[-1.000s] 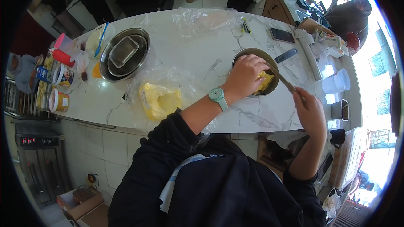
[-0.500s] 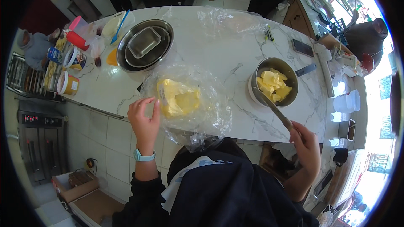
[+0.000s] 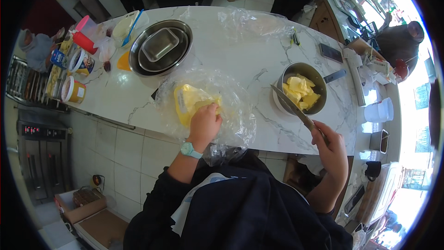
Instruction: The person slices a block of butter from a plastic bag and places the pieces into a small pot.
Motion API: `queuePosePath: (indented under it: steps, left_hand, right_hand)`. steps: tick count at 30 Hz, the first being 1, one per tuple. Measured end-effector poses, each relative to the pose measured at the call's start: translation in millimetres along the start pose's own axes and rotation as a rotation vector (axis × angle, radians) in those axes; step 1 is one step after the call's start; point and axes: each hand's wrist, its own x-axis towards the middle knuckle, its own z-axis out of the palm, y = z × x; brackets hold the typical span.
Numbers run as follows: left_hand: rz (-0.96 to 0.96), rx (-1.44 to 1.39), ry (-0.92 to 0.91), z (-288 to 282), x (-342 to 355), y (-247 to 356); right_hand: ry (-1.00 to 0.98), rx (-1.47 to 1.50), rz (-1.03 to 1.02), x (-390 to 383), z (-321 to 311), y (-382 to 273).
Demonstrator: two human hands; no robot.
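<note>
My right hand (image 3: pixel 330 150) grips the handle of a knife (image 3: pixel 292 106); its blade points up and left across the near left rim of a steel saucepan (image 3: pixel 281 79). Chunks of yellow butter (image 3: pixel 301 90) lie in the pan. My left hand (image 3: pixel 205 122), a watch on its wrist, has its fingers closed at the right side of a yellow butter package (image 3: pixel 186 98). The fingertips are partly hidden, so how much they grasp is unclear. Crumpled clear plastic (image 3: pixel 240 115) spreads around the package on the marble table.
Nested steel bowls (image 3: pixel 134 62) with a rectangular tin (image 3: pixel 160 45) stand at the back left, beside tubs (image 3: pixel 74 90) and a red squeeze bottle (image 3: pixel 84 42). A phone (image 3: pixel 330 53) lies beyond the saucepan handle. A plastic bag (image 3: pixel 252 22) lies along the far edge.
My left hand has moved right, from beside the butter package onto it, and its fingers have closed there. The knife has shifted slightly up and left, to the pan's rim.
</note>
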Motion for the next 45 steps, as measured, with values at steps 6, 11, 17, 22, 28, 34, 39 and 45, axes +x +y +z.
queuePosePath:
  steps: [6,11,17,22,28,34,39,45]
  left_hand:
    - [-0.027,-0.340,0.085,-25.0,1.2,2.7]
    - [0.319,-0.676,0.133,-42.8,45.9,96.8]
    - [0.345,-0.744,-0.318,8.6,96.3,154.4]
    - [0.402,-0.794,-0.107,8.9,60.6,131.4]
    - [0.166,-0.821,0.169,-6.8,9.2,76.3]
    - [-0.073,-0.931,0.398,-7.4,3.6,62.3]
    - [-0.012,-1.109,0.587,14.4,6.5,100.7]
    - [0.085,-0.960,0.534,19.7,-20.3,102.1]
  right_hand:
    - [0.175,0.036,0.101,-11.6,-25.7,22.4]
    - [0.269,0.019,0.180,-21.5,-53.7,34.4]
    - [0.295,0.008,0.149,-20.9,-63.0,31.8]
    - [0.387,0.012,0.158,-39.1,-66.4,50.8]
    - [0.424,0.101,0.156,-30.9,-66.9,61.8]
    - [0.432,-0.070,-0.007,-15.7,-85.3,54.4]
    - [0.382,-0.103,-0.129,2.4,-93.2,50.4]
    - [0.324,-0.079,-0.182,11.4,-94.5,51.8]
